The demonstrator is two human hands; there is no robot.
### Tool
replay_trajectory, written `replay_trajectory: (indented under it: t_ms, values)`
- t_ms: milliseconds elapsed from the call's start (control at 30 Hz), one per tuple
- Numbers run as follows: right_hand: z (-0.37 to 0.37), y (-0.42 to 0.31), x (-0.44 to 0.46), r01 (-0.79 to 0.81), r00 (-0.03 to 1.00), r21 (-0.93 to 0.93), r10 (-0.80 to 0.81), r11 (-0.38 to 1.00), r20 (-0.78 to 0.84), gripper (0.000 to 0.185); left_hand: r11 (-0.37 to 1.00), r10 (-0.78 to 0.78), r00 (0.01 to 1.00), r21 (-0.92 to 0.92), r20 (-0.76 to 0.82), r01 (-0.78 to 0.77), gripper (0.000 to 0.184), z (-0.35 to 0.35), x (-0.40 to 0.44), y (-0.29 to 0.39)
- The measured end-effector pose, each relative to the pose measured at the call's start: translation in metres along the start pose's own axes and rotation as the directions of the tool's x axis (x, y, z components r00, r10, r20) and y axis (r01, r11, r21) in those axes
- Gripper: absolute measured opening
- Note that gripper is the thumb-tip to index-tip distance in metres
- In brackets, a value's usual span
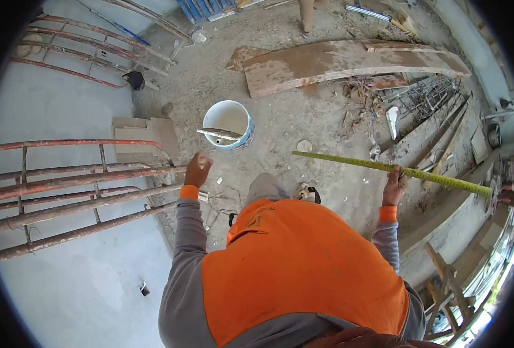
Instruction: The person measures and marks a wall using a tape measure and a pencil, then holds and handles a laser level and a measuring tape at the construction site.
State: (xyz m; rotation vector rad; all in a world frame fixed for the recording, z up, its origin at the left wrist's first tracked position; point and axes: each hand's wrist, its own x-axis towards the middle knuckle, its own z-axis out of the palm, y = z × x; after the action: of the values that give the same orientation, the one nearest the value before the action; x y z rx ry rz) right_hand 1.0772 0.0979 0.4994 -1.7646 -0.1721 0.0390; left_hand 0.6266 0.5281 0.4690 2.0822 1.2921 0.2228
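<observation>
A yellow tape measure blade (350, 162) stretches across the right side, its free end over the floor. My right hand (394, 187) is closed around the blade partway along. At the far right edge, another person's hand (506, 196) is by the blade's other end; what it holds is hard to make out. My left hand (198, 169) is raised near the ends of the red scaffold frame (77, 188), fingers loosely curled and apart, with nothing visible in them. Ahead of it stands a white-and-blue bucket (247, 139) with a flat, plaster-smeared tool (219, 133) across its mouth.
Long boards (303, 69) lie across the floor ahead. Wire mesh and scrap (428, 95) are heaped at the right. Another scaffold frame (89, 37) leans at the upper left. Tiles (135, 136) are stacked by the left wall. Someone's leg (307, 17) shows at the top.
</observation>
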Motion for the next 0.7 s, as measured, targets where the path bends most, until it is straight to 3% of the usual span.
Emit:
replay_trajectory:
  t_ms: [67, 133, 200, 267, 333, 400, 433, 500, 567, 600, 633, 667, 700]
  values:
    - [0.016, 0.006, 0.034, 0.034, 0.999, 0.163, -0.031, 0.986, -0.019, 0.021, 0.987, -0.162, 0.956, 0.017, 0.243, 0.163, 0.057, 0.040, -0.014, -0.012]
    - [0.037, -0.001, 0.057, 0.036, 0.998, 0.080, -0.032, 0.996, -0.048, 0.020, 0.982, -0.171, 0.908, 0.144, 0.383, 0.124, 0.056, 0.076, -0.016, -0.031]
    - [0.058, 0.010, 0.079, 0.047, 0.998, 0.099, -0.043, 0.994, -0.037, 0.021, 0.970, -0.244, 0.864, 0.093, 0.441, 0.226, 0.054, 0.099, -0.006, -0.037]
    - [0.078, 0.002, 0.103, 0.098, 0.995, -0.010, -0.099, 0.995, -0.026, 0.023, 0.975, -0.216, 0.868, 0.049, 0.447, 0.217, 0.054, 0.105, 0.030, -0.035]
    - [0.106, -0.003, 0.124, 0.035, 0.995, -0.037, -0.039, 0.999, -0.094, 0.024, 0.959, -0.174, 0.942, -0.168, 0.287, 0.228, 0.053, 0.089, 0.092, -0.018]
    - [0.124, 0.005, 0.157, 0.095, 0.980, -0.367, -0.151, 0.925, -0.128, 0.034, 0.992, -0.051, 0.999, -0.112, -0.001, 0.050, 0.057, 0.064, 0.179, -0.022]
    - [0.135, 0.005, 0.172, 0.019, 0.990, -0.336, -0.064, 0.942, -0.125, 0.034, 0.967, -0.142, 0.985, -0.224, -0.100, 0.117, 0.063, 0.037, 0.218, -0.008]
    - [0.141, 0.018, 0.190, -0.074, 0.994, -0.331, 0.041, 0.941, -0.105, 0.033, 0.985, -0.080, 0.932, -0.170, -0.355, 0.020, 0.074, -0.039, 0.292, 0.013]
    - [0.154, 0.037, 0.226, -0.059, 0.990, -0.431, -0.002, 0.900, -0.140, 0.035, 0.981, -0.095, 0.826, -0.191, -0.556, -0.016, 0.084, -0.136, 0.349, 0.035]
    - [0.163, 0.016, 0.230, -0.103, 0.989, -0.535, 0.027, 0.839, -0.149, 0.041, 0.993, 0.018, 0.730, -0.072, -0.683, -0.092, 0.091, -0.187, 0.380, 0.012]
    - [0.164, 0.014, 0.239, -0.104, 0.991, -0.588, 0.033, 0.802, -0.131, 0.041, 0.976, -0.106, 0.668, -0.205, -0.736, -0.071, 0.098, -0.242, 0.375, 0.069]
    - [0.158, 0.019, 0.246, -0.110, 0.992, -0.637, 0.044, 0.763, -0.118, 0.041, 0.962, -0.080, 0.523, -0.203, -0.849, -0.183, 0.102, -0.296, 0.392, 0.054]
    - [0.157, 0.024, 0.248, -0.126, 0.987, -0.643, 0.032, 0.755, -0.156, 0.042, 0.938, -0.195, 0.375, -0.283, -0.907, -0.198, 0.105, -0.347, 0.396, 0.058]
